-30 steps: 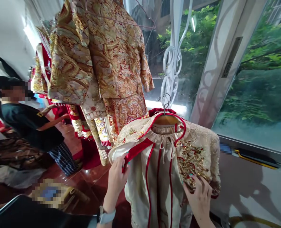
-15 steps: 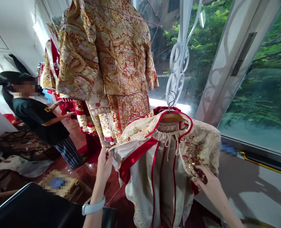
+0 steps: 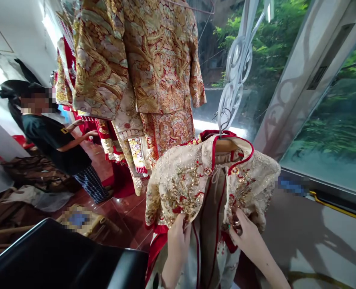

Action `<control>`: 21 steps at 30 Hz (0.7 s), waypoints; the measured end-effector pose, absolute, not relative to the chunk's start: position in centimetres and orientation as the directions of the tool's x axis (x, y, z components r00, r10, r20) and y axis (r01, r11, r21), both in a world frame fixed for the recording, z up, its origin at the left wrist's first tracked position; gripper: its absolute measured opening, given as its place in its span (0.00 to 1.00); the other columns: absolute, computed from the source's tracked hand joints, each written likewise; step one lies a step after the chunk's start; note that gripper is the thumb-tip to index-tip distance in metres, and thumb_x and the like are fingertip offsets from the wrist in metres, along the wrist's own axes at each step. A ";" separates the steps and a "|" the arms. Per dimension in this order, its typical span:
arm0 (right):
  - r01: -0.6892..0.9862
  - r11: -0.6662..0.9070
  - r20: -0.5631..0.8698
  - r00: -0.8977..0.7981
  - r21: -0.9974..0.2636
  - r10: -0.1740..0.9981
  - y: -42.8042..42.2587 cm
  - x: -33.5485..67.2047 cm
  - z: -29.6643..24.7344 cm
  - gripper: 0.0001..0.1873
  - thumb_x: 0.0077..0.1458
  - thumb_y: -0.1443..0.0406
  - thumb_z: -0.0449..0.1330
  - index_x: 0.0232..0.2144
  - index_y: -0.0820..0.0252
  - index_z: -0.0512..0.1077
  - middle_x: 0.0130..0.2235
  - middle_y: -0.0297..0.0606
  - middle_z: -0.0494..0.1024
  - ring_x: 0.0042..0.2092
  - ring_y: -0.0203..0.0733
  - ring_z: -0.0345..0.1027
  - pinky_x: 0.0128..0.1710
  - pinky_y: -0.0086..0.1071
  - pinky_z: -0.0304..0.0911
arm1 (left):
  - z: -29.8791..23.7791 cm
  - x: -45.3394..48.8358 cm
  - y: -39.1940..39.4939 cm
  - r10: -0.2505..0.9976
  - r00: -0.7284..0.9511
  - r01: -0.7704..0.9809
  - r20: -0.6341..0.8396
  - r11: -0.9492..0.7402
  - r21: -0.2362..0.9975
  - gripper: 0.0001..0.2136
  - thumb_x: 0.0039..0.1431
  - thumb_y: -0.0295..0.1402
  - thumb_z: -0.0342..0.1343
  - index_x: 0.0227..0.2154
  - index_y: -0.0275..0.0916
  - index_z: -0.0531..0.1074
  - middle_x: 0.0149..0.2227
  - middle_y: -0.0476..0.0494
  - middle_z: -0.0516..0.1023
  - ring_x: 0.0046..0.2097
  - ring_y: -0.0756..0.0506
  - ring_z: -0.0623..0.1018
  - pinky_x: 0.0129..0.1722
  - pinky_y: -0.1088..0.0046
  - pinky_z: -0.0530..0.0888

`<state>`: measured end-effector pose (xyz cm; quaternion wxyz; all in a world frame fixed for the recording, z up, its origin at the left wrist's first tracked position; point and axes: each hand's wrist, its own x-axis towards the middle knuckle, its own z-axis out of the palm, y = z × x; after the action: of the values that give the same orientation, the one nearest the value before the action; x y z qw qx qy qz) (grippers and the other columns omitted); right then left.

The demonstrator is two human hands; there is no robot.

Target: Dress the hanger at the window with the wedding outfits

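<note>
A cream jacket [image 3: 184, 180] with gold embroidery and red trim hangs on a wooden hanger [image 3: 224, 145] from a white scrolled metal stand [image 3: 235, 84]. My left hand [image 3: 178, 241] grips the lower edge of the jacket's left front panel, fingers closed on the cloth. My right hand [image 3: 245, 233] pinches the lower edge of the right front panel [image 3: 250, 180]. The two panels are drawn nearly together over the pale inner garment [image 3: 211, 224].
A large gold-and-red embroidered robe [image 3: 142, 60] hangs above at the left, with more red garments behind it. A person in a dark top [image 3: 54, 144] stands at the left beside them. A black object [image 3: 60, 261] fills the lower left. A glass window [image 3: 325, 120] is at the right.
My left hand has swung the jacket's left panel from folded open to closed over the front. My right hand shifted inward along the right panel. The view moved closer.
</note>
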<state>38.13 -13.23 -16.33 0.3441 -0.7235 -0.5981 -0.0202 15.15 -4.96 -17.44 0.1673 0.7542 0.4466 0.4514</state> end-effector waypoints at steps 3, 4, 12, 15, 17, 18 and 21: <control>0.860 -0.022 0.397 0.258 -0.509 0.881 -12.8 39.0 -14.5 0.22 0.53 0.60 0.54 0.50 0.59 0.69 0.48 0.46 0.78 0.49 0.52 0.74 0.46 0.42 0.71 | -17.2 13.3 -3.6 0.798 0.171 0.509 0.578 -0.574 0.641 0.06 0.60 0.35 0.50 0.39 0.43 0.68 0.29 0.44 0.74 0.29 0.43 0.76 0.29 0.66 0.74; 0.851 -0.019 0.397 0.264 -0.524 0.879 -12.9 39.5 -13.3 0.20 0.54 0.59 0.55 0.49 0.58 0.69 0.46 0.44 0.78 0.45 0.50 0.75 0.43 0.41 0.72 | -17.3 12.4 -3.2 0.778 0.124 0.522 0.616 -0.579 0.626 0.07 0.59 0.36 0.52 0.39 0.42 0.67 0.30 0.45 0.73 0.29 0.44 0.75 0.29 0.67 0.74; 0.993 0.049 0.808 0.061 -0.110 0.586 -7.5 44.1 2.7 0.25 0.59 0.52 0.55 0.54 0.59 0.64 0.52 0.49 0.71 0.54 0.56 0.63 0.53 0.50 0.61 | -21.6 5.9 2.3 0.794 0.013 0.523 0.608 -0.524 0.673 0.22 0.52 0.42 0.58 0.48 0.37 0.64 0.46 0.35 0.72 0.49 0.36 0.74 0.50 0.52 0.72; 0.993 0.087 0.639 -0.017 -0.078 0.769 -3.3 44.7 6.6 0.29 0.60 0.53 0.53 0.59 0.60 0.59 0.50 0.49 0.73 0.47 0.54 0.69 0.45 0.45 0.65 | -23.5 5.6 3.9 0.894 0.071 0.399 0.443 -0.432 0.809 0.21 0.55 0.39 0.52 0.51 0.37 0.64 0.49 0.33 0.74 0.52 0.37 0.75 0.53 0.53 0.71; 0.994 0.088 0.500 -0.042 -0.069 0.865 -1.2 45.0 7.9 0.29 0.59 0.53 0.54 0.58 0.61 0.60 0.43 0.47 0.77 0.40 0.51 0.71 0.39 0.42 0.65 | -24.6 5.9 5.0 0.934 0.044 0.364 0.353 -0.344 0.865 0.22 0.52 0.38 0.52 0.50 0.38 0.67 0.49 0.34 0.76 0.52 0.36 0.76 0.53 0.53 0.71; 0.995 0.080 0.448 -0.046 -0.056 0.893 -0.6 45.0 8.3 0.29 0.58 0.53 0.55 0.57 0.61 0.61 0.39 0.46 0.77 0.38 0.51 0.71 0.37 0.41 0.65 | -25.1 6.1 5.6 0.949 0.024 0.355 0.315 -0.302 0.885 0.22 0.50 0.37 0.53 0.49 0.38 0.68 0.48 0.34 0.77 0.51 0.35 0.77 0.53 0.53 0.72; 0.998 0.059 0.351 -0.050 -0.016 0.935 0.3 45.1 8.8 0.29 0.55 0.54 0.57 0.56 0.63 0.64 0.34 0.44 0.77 0.34 0.49 0.71 0.33 0.38 0.62 | -25.8 6.9 7.1 0.972 0.014 0.340 0.236 -0.227 0.913 0.22 0.44 0.35 0.53 0.45 0.35 0.72 0.43 0.33 0.80 0.46 0.35 0.79 0.49 0.53 0.74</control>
<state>45.13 0.28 8.77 0.1352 -0.6760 -0.7150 -0.1163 6.89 7.14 -25.75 0.3368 0.6272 0.5227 0.4690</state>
